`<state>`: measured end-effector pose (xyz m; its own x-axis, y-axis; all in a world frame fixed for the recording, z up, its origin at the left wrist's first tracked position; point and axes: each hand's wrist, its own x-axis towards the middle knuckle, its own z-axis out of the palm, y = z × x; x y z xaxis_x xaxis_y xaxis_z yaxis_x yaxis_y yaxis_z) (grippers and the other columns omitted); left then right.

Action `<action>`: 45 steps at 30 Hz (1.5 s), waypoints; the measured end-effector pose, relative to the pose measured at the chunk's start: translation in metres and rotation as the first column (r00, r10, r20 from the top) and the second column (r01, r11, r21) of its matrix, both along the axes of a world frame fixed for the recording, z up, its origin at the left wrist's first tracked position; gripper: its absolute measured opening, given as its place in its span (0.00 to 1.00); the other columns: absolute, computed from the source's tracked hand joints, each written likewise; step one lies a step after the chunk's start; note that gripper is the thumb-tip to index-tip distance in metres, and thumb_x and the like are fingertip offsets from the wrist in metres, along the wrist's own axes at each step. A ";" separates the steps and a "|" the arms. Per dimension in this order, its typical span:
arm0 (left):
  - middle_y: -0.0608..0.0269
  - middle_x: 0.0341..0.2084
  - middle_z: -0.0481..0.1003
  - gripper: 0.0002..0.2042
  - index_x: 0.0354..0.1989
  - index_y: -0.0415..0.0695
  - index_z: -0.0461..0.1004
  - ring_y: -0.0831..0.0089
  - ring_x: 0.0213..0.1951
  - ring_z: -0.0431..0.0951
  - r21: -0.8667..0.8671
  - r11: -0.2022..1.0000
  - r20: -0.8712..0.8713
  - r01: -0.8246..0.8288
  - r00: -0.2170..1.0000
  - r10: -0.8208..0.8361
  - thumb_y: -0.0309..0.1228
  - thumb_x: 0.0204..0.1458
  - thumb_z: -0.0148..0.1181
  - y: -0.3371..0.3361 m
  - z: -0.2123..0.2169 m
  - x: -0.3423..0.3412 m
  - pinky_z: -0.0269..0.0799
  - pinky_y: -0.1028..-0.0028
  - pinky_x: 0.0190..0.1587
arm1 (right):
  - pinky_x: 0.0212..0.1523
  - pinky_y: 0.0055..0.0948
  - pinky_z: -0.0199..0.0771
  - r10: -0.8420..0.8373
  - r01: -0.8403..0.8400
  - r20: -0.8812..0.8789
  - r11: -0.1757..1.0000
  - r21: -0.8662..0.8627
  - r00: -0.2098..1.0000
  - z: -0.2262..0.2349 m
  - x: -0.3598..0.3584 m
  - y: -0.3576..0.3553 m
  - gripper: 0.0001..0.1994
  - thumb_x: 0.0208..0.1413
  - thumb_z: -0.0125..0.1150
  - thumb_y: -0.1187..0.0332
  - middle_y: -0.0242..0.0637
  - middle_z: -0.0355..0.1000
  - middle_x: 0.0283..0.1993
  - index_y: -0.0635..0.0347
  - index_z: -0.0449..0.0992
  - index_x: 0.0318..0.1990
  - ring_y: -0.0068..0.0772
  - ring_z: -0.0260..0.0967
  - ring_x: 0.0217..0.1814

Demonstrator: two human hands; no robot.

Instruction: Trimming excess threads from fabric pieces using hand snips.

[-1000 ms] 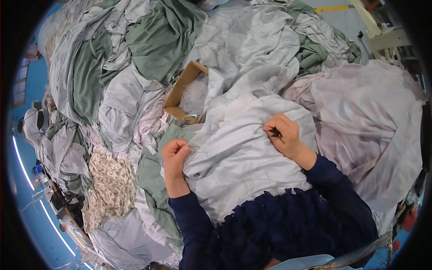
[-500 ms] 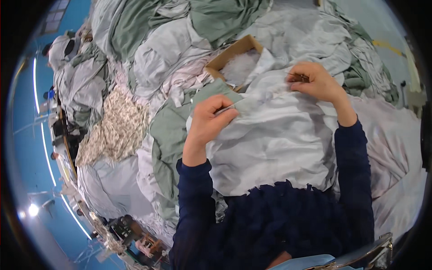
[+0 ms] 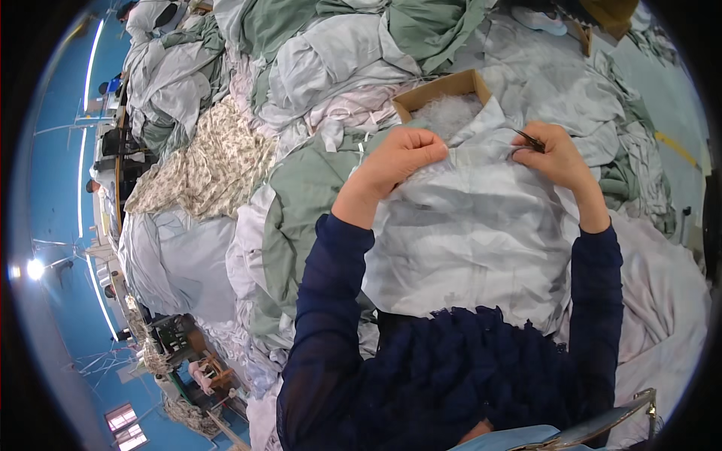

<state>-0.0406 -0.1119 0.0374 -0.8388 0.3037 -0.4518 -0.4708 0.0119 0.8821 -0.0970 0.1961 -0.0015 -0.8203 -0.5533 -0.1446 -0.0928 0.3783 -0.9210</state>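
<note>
A white cloth (image 3: 474, 225) lies spread over my lap, its far edge raised between my hands. My left hand (image 3: 402, 161) is closed, pinching that edge on the left between thumb and fingers. Dark thread snips (image 3: 530, 140) stick out of my closed right hand (image 3: 556, 154), their points toward the upper left. The right fingertips are at the cloth's edge too; whether they also grip it I cannot tell. Just beyond the cloth stands an open cardboard box (image 3: 440, 90) holding a pile of pale loose threads (image 3: 450, 116).
Heaps of fabric surround me: green cloth (image 3: 301, 203) and floral cloth (image 3: 207, 161) on the left, grey-white cloth (image 3: 331, 64) beyond, pale cloth (image 3: 654, 286) on the right. A blue wall (image 3: 60, 173) and a sewing machine (image 3: 169, 338) are at the far left.
My left hand has moved right along the cloth's edge, closer to the right hand. The green piece near it is no longer at its fingertips. The whole view has shifted somewhat.
</note>
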 end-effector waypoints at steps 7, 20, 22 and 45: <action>0.77 0.22 0.72 0.07 0.30 0.38 0.80 0.88 0.25 0.66 -0.280 0.934 0.019 0.220 0.974 -0.224 0.29 0.47 0.67 -0.048 -0.003 0.000 0.60 0.82 0.27 | 0.28 0.19 0.58 -0.102 0.114 0.163 0.991 -0.069 0.981 -0.003 0.000 0.014 0.07 0.53 0.66 0.70 0.22 0.69 0.23 0.65 0.77 0.30 0.13 0.59 0.26; 0.66 0.29 0.77 0.17 0.44 0.37 0.78 0.76 0.32 0.75 -0.450 0.881 -0.062 0.144 0.980 -0.192 0.31 0.47 0.67 -0.093 -0.015 0.025 0.70 0.75 0.37 | 0.27 0.18 0.55 -0.126 0.132 0.155 0.991 -0.029 0.980 -0.008 -0.004 0.013 0.07 0.53 0.67 0.69 0.18 0.67 0.24 0.59 0.75 0.28 0.10 0.57 0.26; 0.61 0.31 0.78 0.18 0.46 0.38 0.77 0.68 0.35 0.76 -0.686 0.724 -0.281 0.062 0.896 -0.344 0.33 0.47 0.66 -0.067 -0.016 0.022 0.71 0.71 0.40 | 0.26 0.18 0.55 -0.117 0.116 0.121 0.993 0.013 0.986 -0.008 -0.006 0.007 0.08 0.53 0.67 0.69 0.18 0.67 0.23 0.59 0.75 0.27 0.10 0.57 0.26; 0.68 0.28 0.80 0.07 0.37 0.35 0.81 0.85 0.27 0.75 0.108 0.990 0.055 -0.089 0.995 0.083 0.23 0.51 0.67 0.014 -0.080 -0.016 0.69 0.83 0.30 | 0.29 0.24 0.69 -0.291 0.293 -0.274 0.955 -0.035 0.916 -0.016 0.038 -0.097 0.09 0.50 0.67 0.75 0.38 0.75 0.32 0.66 0.79 0.39 0.25 0.70 0.28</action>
<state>-0.0566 -0.0981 -0.0429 -0.8413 0.2816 -0.4615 -0.5093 -0.1264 0.8513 -0.0594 0.0986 -0.0172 -0.9534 -0.2826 0.1054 -0.2247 0.4325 -0.8732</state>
